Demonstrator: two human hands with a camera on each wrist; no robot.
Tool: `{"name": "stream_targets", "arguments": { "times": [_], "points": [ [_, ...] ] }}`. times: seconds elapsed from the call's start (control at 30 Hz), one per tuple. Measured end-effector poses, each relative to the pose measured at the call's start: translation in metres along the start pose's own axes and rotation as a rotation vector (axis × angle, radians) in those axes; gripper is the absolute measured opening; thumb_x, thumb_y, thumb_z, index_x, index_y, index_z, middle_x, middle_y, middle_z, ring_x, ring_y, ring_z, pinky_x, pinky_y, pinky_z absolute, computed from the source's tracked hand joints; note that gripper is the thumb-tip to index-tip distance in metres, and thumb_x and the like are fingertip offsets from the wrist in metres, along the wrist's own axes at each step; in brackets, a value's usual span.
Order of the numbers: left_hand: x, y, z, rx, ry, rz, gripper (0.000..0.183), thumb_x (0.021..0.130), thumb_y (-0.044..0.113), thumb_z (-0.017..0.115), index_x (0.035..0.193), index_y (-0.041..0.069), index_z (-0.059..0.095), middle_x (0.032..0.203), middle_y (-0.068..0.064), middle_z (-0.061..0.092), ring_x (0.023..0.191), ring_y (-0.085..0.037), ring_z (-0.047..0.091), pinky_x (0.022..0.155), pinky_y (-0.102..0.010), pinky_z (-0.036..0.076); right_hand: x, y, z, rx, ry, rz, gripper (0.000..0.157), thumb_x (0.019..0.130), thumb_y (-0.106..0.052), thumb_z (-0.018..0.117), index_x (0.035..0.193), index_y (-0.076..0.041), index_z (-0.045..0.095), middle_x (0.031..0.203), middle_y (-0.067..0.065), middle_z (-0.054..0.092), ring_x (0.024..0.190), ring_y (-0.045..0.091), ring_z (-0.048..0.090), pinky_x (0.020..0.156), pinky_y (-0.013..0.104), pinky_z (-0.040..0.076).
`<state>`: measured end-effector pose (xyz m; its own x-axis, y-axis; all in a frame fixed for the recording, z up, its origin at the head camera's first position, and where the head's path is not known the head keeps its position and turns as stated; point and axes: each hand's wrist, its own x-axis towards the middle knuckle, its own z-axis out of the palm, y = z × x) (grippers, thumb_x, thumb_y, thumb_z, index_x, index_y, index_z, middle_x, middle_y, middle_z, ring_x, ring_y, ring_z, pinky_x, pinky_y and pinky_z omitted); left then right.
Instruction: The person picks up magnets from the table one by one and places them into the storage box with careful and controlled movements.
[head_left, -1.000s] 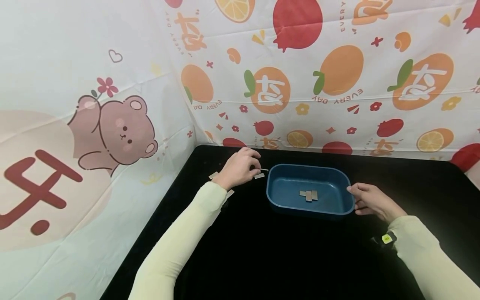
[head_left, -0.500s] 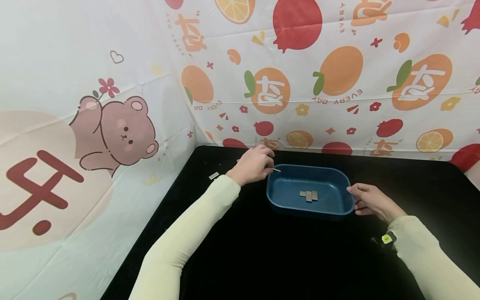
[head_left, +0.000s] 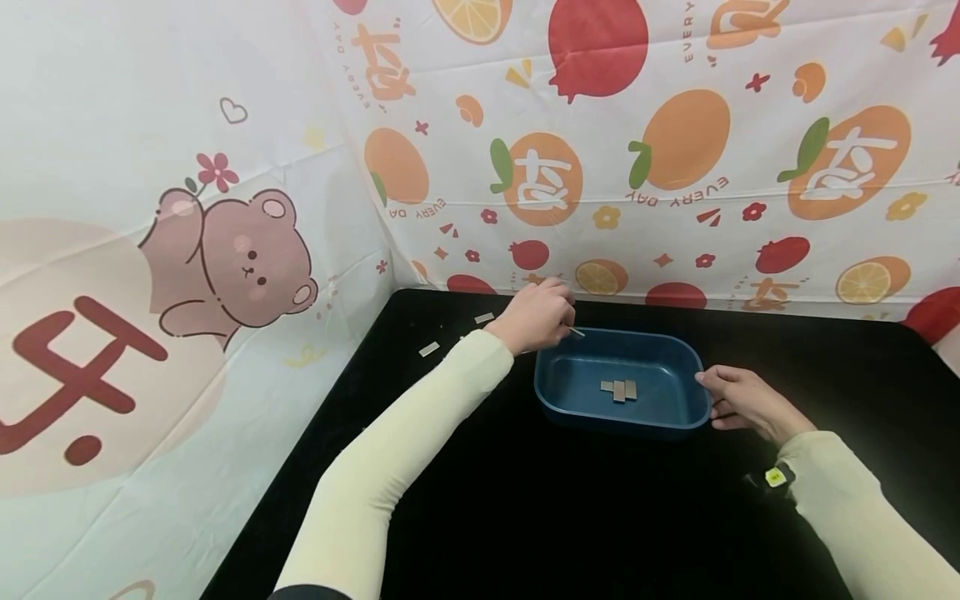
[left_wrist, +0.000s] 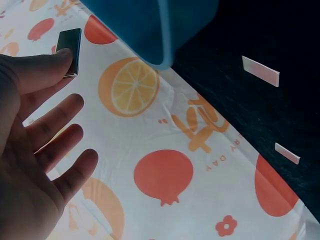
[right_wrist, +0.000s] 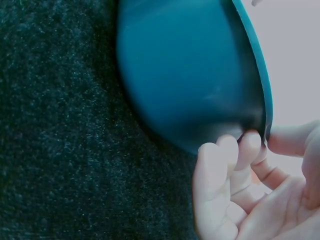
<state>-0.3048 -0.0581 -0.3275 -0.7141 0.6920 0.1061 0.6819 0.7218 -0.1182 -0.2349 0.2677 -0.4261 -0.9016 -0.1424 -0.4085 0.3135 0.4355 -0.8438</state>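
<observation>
My left hand (head_left: 535,317) is over the far left corner of a blue plastic bin (head_left: 600,417). Between thumb and index finger it pinches a small flat metal block (left_wrist: 71,47), shiny and rectangular; the other fingers are spread in the left wrist view. On the bin's floor, three similar metal blocks (head_left: 618,391) lie close together. My right hand (head_left: 750,404) holds the right end of the bin, thumb at the rim and fingers against the outer wall (right_wrist: 190,90).
Two more flat metal pieces, one farther back (head_left: 484,317) and one nearer (head_left: 429,349), lie left of the bin on the black tabletop (head_left: 570,517). A fruit-printed cloth (head_left: 465,167) hangs along the back edge, and a bear-printed cloth (head_left: 255,258) at the left.
My left hand has moved right with the pinched metal block, from beside the bin to over its far left corner. My right hand and the bin have stayed in place.
</observation>
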Motion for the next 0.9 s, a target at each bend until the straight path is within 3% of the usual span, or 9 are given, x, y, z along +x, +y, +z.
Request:
{"name": "stream_targets", "arguments": {
  "times": [0.23,0.6,0.9],
  "points": [
    [0.012,0.009,-0.002,0.049,-0.005,0.019,0.015,0.085,0.029,0.063,0.094,0.023,0.073,0.113,0.004,0.06,0.107,-0.016,0.046,0.087,-0.032,0.045,0.0,0.0,0.0,0.003,0.001,-0.002,0.042,0.091,-0.047,0.046,0.102,-0.006,0.052,0.076,0.002,0.055,0.069,0.015,0.059,0.067,0.032,0.055],
    [0.029,0.025,0.008,0.057,-0.064,0.038,0.018,0.084,0.03,0.063,0.098,0.024,0.071,0.115,0.005,0.06,0.108,-0.015,0.045,0.085,-0.03,0.044,-0.001,0.001,0.0,0.003,0.0,-0.001,0.043,0.092,-0.047,0.046,0.103,-0.005,0.051,0.077,0.003,0.054,0.069,0.016,0.059,0.067,0.032,0.055],
    [0.036,0.035,0.008,0.111,-0.098,0.058,0.012,0.085,0.029,0.062,0.091,0.026,0.072,0.108,0.006,0.061,0.104,-0.014,0.045,0.08,-0.029,0.044,-0.001,0.0,0.0,0.001,0.001,0.0,0.042,0.091,-0.047,0.046,0.101,-0.007,0.052,0.078,0.003,0.054,0.07,0.016,0.059,0.068,0.032,0.055]
  ]
}}
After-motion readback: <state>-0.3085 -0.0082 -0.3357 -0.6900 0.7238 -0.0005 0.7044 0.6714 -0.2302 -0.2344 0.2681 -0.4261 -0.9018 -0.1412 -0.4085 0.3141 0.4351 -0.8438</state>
